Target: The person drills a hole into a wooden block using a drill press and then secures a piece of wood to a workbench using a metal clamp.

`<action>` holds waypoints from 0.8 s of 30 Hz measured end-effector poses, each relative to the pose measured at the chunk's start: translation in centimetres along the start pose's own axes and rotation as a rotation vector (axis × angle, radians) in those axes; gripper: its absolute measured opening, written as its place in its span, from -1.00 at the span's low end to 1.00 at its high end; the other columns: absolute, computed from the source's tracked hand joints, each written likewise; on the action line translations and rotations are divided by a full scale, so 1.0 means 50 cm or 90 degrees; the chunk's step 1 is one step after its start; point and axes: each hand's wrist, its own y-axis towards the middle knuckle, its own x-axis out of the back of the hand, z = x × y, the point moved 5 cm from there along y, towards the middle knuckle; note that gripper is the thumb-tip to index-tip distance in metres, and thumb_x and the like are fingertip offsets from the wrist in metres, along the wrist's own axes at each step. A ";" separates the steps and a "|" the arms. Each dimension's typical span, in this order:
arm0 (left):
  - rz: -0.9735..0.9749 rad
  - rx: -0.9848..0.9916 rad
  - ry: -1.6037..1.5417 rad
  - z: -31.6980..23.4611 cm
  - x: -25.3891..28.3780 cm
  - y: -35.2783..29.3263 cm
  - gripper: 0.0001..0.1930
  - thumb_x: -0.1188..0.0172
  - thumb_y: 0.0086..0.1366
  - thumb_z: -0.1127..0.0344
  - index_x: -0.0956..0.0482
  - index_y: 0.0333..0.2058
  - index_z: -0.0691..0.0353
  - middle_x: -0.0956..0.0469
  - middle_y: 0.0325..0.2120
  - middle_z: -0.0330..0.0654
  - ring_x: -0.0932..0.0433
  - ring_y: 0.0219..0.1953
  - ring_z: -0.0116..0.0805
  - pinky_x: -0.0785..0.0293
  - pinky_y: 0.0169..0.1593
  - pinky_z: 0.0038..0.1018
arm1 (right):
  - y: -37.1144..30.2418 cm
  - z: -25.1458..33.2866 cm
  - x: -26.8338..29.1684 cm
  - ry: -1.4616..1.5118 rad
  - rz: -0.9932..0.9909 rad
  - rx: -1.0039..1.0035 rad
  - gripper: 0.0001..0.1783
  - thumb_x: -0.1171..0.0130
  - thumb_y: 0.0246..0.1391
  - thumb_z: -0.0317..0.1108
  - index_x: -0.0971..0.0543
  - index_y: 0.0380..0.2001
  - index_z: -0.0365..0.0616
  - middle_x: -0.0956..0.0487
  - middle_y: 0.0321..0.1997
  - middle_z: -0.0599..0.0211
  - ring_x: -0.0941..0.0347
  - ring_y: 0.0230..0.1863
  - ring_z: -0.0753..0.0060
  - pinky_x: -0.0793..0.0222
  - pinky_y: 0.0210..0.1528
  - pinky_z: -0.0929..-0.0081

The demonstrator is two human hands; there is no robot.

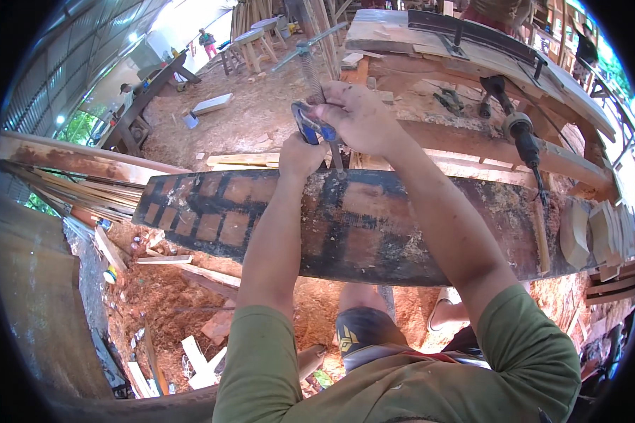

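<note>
A long, dark, weathered plank [374,225] with reddish patches lies crosswise in front of the person and serves as the landmark here. At its far edge, about midway along, stands a blue-handled bar clamp [310,123] whose threaded screw and steel crossbar rise away from the plank. The left hand [300,156] is closed at the far edge of the plank, just below the clamp's blue part and touching it. The right hand [360,116] is curled around the clamp from the right side, fingers closed on the blue handle and the screw just above it. Both forearms cross over the plank to reach it.

Beyond the plank, to the right, a black power tool [521,134] with its cord lies on a wooden table [585,106] of rough boards. At the plank's right end sits a stack of short cut wood blocks [603,233]. Below the plank, on the near side, red sawdust-covered ground [162,296] holds scattered offcuts. Far beyond the plank's left end stand wooden stools [257,39]. No bins or boxes with contents can be made out.
</note>
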 end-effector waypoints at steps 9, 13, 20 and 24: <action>-0.024 -0.007 -0.020 0.014 0.012 0.000 -0.52 -0.31 0.03 0.00 -0.66 -0.24 0.32 -0.67 -0.26 0.13 -0.65 -0.11 0.06 -0.51 0.00 -0.18 | -0.003 0.031 -0.018 0.043 0.005 -0.016 -0.64 -0.22 0.18 -0.38 -0.50 0.00 -0.32 -0.65 -0.16 0.23 -0.56 -0.14 0.47 -0.44 -0.02 0.49; -0.068 0.018 -0.018 0.012 0.027 -0.015 -0.55 -0.31 0.04 -0.03 -0.67 -0.29 0.27 -0.68 -0.29 0.10 -0.65 -0.13 0.05 -0.52 -0.02 -0.17 | -0.010 0.049 -0.025 0.044 -0.012 -0.029 -0.64 -0.19 0.21 -0.39 -0.49 0.03 -0.32 -0.64 -0.11 0.22 -0.54 -0.10 0.49 -0.42 0.03 0.50; -0.120 0.020 -0.041 0.003 0.024 -0.010 -0.56 -0.34 0.02 -0.06 -0.67 -0.35 0.25 -0.69 -0.33 0.06 -0.66 -0.17 0.03 -0.53 -0.05 -0.19 | -0.006 0.059 -0.020 0.019 0.004 0.024 -0.72 -0.05 0.27 -0.48 -0.51 0.02 -0.33 -0.64 -0.12 0.26 -0.51 -0.09 0.54 -0.40 0.03 0.53; -0.121 0.028 -0.048 0.013 0.014 0.002 -0.55 -0.35 0.00 -0.07 -0.67 -0.34 0.24 -0.69 -0.33 0.03 -0.68 -0.19 -0.03 -0.54 -0.06 -0.20 | -0.006 0.050 -0.016 0.048 -0.052 -0.016 -0.73 -0.04 0.29 -0.48 -0.51 0.01 -0.35 -0.62 -0.16 0.28 -0.49 -0.11 0.57 -0.39 0.02 0.54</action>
